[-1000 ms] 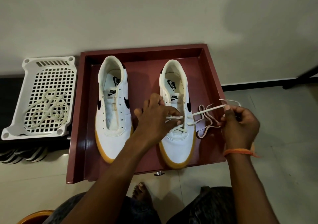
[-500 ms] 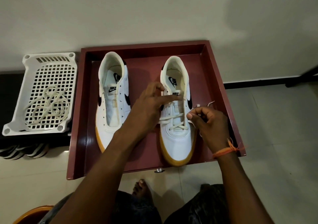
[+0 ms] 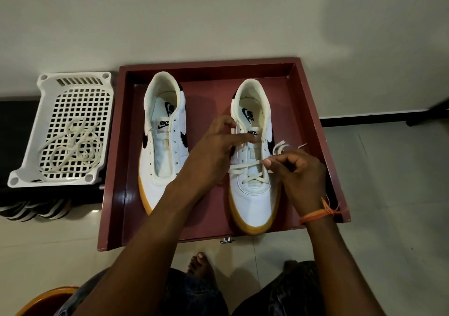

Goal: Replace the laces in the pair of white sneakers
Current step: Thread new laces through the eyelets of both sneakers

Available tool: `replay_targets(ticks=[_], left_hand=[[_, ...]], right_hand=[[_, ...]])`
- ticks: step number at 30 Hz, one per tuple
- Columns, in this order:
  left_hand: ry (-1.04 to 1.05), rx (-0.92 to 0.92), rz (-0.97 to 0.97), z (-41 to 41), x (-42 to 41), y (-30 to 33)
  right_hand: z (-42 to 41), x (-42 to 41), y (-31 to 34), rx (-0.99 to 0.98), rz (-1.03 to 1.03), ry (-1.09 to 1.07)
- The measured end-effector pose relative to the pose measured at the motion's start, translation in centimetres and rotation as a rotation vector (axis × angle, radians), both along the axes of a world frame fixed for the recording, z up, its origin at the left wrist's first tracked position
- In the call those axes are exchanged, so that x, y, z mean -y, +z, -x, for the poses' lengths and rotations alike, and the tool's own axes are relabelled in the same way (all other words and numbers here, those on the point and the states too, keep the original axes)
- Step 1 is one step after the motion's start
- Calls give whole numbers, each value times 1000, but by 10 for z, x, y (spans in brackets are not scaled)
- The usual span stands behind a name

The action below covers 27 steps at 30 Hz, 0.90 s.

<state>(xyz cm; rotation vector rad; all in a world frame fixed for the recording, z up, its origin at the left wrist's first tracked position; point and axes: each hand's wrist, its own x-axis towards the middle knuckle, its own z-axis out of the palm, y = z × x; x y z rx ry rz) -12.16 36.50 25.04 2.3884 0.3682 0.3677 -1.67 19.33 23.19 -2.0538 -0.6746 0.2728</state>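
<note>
Two white sneakers with yellow soles stand side by side in a maroon tray (image 3: 315, 126). The left sneaker (image 3: 165, 170) has bare eyelets. The right sneaker (image 3: 252, 201) carries a cream lace (image 3: 252, 172) crossed through its lowest eyelets. My left hand (image 3: 216, 153) lies over that shoe's left eyelet row, its fingers curled round a lace end held across the tongue. My right hand (image 3: 298, 179) pinches the other lace end between thumb and forefinger at the right eyelet row. Loose lace (image 3: 281, 145) loops just behind it.
A white plastic basket (image 3: 29, 170) left of the tray holds a tangle of cream laces (image 3: 73, 145). Striped sandals (image 3: 31, 209) lie under it. An orange bowl (image 3: 46, 298) is at the bottom left, my bare foot (image 3: 201, 264) before the tray, a wall behind.
My right hand came in from the right with its lace end to the shoe's right eyelets. My left hand slid up from the lower eyelets toward the tongue.
</note>
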Motion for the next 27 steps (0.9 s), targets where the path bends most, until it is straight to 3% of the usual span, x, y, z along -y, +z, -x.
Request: replay_targets(ticks=[3,8,12,14,18,24,27], left_hand=[[9,-8,-11,1,0,-1],[5,40,49,2,-2,-2],[8,38,57,1,0,-1],[5,39,45,1,0,-1],[19,16,31,0,1,-1],[14,28,33,2,0,-1],[32,32,40,2,-1,-1]], right_hand=[[-5,4,4,48,10,-57],[-23,20,3,133,-34,-452],[-11,8,3,-151,-70,-118],[-3,2,1,-113,-11,4],[-5,3,-1,-82,-21,9],[-4,1,-8,127,175,129],[-10,5,-6,169,163,-51]])
